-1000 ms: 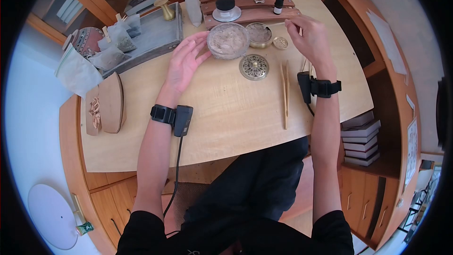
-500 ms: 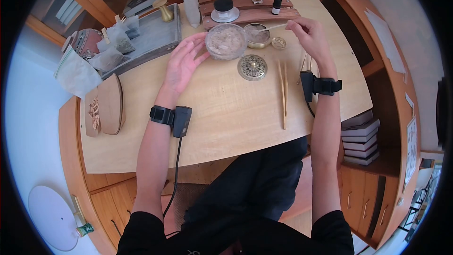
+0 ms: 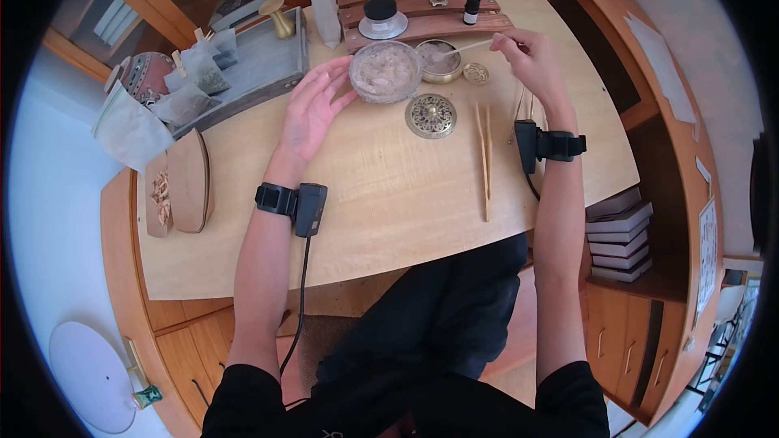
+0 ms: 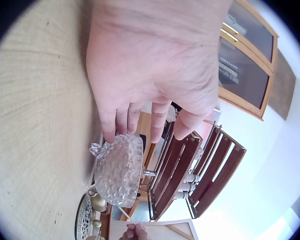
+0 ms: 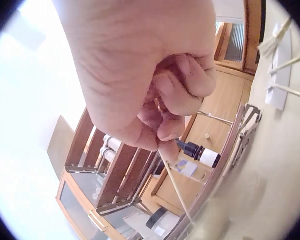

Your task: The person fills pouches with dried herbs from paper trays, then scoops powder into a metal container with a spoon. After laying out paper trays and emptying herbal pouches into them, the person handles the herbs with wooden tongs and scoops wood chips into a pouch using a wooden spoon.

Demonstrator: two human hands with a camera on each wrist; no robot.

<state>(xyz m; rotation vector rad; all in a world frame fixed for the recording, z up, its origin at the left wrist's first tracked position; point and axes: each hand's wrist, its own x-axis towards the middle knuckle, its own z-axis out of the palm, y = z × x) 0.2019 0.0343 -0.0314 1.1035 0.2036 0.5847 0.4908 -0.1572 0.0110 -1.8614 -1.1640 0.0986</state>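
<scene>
A bumpy clear glass bowl (image 3: 386, 96), full of greyish powder, stands on the table with my left hand (image 3: 311, 113) at its left side. In the left wrist view the fingertips (image 4: 108, 136) meet the bowl's edge, fingers nearly straight. My right hand (image 3: 531, 69) pinches the end of a thin, pale-handled spoon (image 3: 471, 47), which also shows in the right wrist view as a slim handle (image 5: 176, 186). The spoon's tip lies in the grey powder inside a brass bowl (image 3: 442, 79). An openwork brass lid (image 3: 431, 116) and a small brass dish (image 3: 476, 74) lie close by.
Wooden tweezers (image 3: 486, 164) lie at the right of the table. Behind the bowls is a slatted wooden stand (image 3: 426, 27) with a black-lidded jar (image 3: 381, 16) and bottles. On the left are a grey tray (image 3: 268, 65) with bags and a wooden box of chips (image 3: 188, 182).
My right hand has turned and the spoon's tip has come to rest in the brass bowl's powder, moving slightly left. My left hand stays at the glass bowl.
</scene>
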